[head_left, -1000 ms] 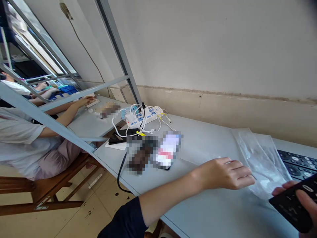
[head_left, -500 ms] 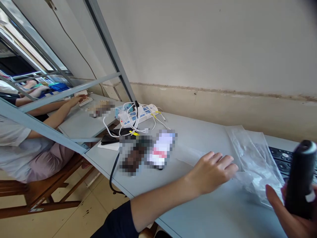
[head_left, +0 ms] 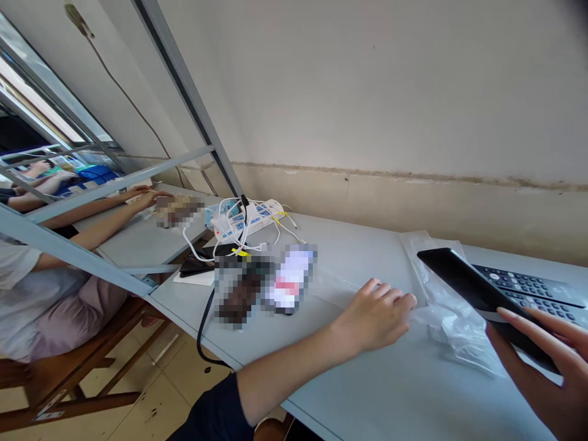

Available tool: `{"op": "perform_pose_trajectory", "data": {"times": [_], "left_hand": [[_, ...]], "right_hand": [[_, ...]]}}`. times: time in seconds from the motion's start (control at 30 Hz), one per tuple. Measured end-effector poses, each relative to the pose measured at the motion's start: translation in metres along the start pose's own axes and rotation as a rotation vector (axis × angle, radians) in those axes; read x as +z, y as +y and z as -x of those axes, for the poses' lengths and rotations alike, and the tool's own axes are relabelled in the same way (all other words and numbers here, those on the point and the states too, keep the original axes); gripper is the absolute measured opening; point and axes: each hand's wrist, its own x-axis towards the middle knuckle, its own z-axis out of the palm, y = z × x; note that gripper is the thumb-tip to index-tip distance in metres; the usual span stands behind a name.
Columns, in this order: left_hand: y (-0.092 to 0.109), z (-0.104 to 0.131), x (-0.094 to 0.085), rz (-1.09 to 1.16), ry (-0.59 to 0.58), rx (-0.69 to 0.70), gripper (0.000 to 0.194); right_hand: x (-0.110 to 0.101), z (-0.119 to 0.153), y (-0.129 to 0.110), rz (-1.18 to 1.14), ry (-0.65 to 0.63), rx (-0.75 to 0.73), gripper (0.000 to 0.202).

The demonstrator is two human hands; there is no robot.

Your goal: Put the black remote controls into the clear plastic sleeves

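Observation:
On the right, my right hand is closed around a long black remote control, which it holds tilted above the table. My left hand rests on the tabletop with its fingers curled. Right by its fingertips lies the edge of a crumpled clear plastic bag; whether anything is inside the fingers is hidden. Behind the held remote, more black remote controls with rows of buttons lie side by side on the table.
Left of my hands are a lit, blurred phone and another blurred dark item. A white power strip with tangled cables stands behind them. Beyond a grey metal frame, another person's arm reaches over an adjoining table.
My right hand has turned the remote from upright to a flatter tilt, pointing to the upper left. The view has shifted slightly, showing more of the remotes behind. My left hand keeps its place by the bag.

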Motion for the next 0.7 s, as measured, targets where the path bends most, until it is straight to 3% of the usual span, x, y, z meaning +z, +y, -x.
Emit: {"op": "perform_pose_trajectory", "data": {"times": [0.07, 0.13, 0.27, 0.4, 0.63, 0.7], "left_hand": [[0.001, 0.0, 0.001, -0.021, -0.013, 0.021, 0.01], [0.003, 0.0, 0.002, -0.042, -0.011, 0.064, 0.009], [0.007, 0.0, 0.002, -0.032, 0.017, 0.111, 0.011], [0.006, -0.001, -0.001, -0.016, 0.002, 0.085, 0.01], [0.006, 0.0, -0.001, 0.036, -0.039, 0.062, 0.013], [0.007, 0.001, -0.001, 0.057, -0.028, 0.046, 0.021]], "right_hand": [[-0.001, -0.005, -0.004, -0.006, 0.087, -0.102, 0.02], [-0.001, -0.009, -0.008, -0.012, 0.12, -0.1, 0.017], [-0.003, -0.016, -0.021, -0.062, 0.122, -0.083, 0.019], [-0.008, -0.026, -0.034, -0.016, 0.143, -0.205, 0.032], [-0.015, -0.034, -0.041, 0.009, 0.107, -0.24, 0.027], [-0.018, -0.032, -0.037, -0.016, 0.083, -0.273, 0.024]]}}
